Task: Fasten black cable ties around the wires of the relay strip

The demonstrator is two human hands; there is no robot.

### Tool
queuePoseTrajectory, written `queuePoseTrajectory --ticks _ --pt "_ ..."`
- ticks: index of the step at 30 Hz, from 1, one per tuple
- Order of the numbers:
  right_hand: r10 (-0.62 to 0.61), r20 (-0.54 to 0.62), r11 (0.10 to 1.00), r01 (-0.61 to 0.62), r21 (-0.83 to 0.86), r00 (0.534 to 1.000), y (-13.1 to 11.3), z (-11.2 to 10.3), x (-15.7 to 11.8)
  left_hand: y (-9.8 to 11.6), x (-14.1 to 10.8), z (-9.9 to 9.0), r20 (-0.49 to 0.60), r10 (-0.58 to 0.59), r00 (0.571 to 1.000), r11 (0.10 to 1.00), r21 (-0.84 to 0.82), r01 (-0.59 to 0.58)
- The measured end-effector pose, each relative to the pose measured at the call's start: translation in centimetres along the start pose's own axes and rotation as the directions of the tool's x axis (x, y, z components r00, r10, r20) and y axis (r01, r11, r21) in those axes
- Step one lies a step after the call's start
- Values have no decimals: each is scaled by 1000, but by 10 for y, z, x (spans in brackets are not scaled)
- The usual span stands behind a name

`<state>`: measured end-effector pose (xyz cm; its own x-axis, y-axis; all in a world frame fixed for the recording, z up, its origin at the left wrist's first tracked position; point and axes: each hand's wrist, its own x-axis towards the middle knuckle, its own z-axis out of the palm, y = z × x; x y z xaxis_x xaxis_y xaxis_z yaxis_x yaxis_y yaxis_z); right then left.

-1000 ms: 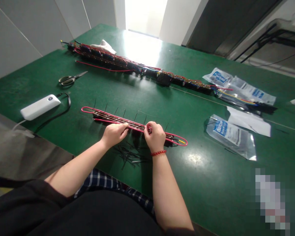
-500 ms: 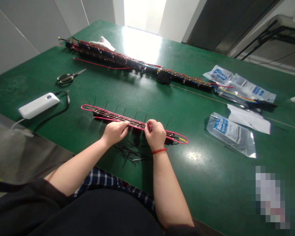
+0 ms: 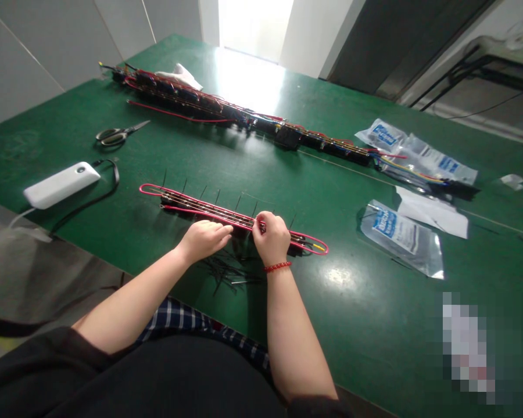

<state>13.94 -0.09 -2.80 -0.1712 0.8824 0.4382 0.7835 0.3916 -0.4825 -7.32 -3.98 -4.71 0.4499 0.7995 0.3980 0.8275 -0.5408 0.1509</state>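
**Snag and slip risks, listed by position**

Held item: slim harness of black connectors ringed by a red insulated wire loop (image 3: 178,198), lying lengthwise on the green table (image 3: 353,313), directly ahead of both hands.

Right hand (image 3: 271,237): narrow pinch, fingers closed on the harness near its yellow-tipped end. A red beaded bracelet (image 3: 277,266) circles the wrist, close to the wires.

Left hand (image 3: 204,240): fingers nearly flat, tips at the harness's near edge. Cannot tell whether it grips.

Upright black cable ties (image 3: 164,178): thin tails along the harness, ahead of both hands. A sweeping hand could catch them and drag the harness out of line.

Loose black cable ties (image 3: 230,273): tangled heap just below the hands, between the wrists. A slipped tie could vanish among them, and a dropped wrist could snag them.

Red wire loop: slack, so an uneven pull from one hand could twist the harness.

Further off: steel scissors with black handles (image 3: 113,136) and a white power bank (image 3: 61,184) left of the left hand; a long finished-looking harness (image 3: 213,110) beyond both hands; clear plastic bags with blue labels (image 3: 401,238) right of the right hand. A careless reach across could snag the long harness.
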Motion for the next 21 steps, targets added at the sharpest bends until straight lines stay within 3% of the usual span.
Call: queuePoseTrajectory --ticks 7,21 --pt "-13 -14 1000 13 -5 1000 0 0 0 16 15 12 -12 57 998 991 -118 -58" --pt "-9 -12 999 10 53 1000 0 -3 0 12 19 18 -76 80 994 985 -147 -90"
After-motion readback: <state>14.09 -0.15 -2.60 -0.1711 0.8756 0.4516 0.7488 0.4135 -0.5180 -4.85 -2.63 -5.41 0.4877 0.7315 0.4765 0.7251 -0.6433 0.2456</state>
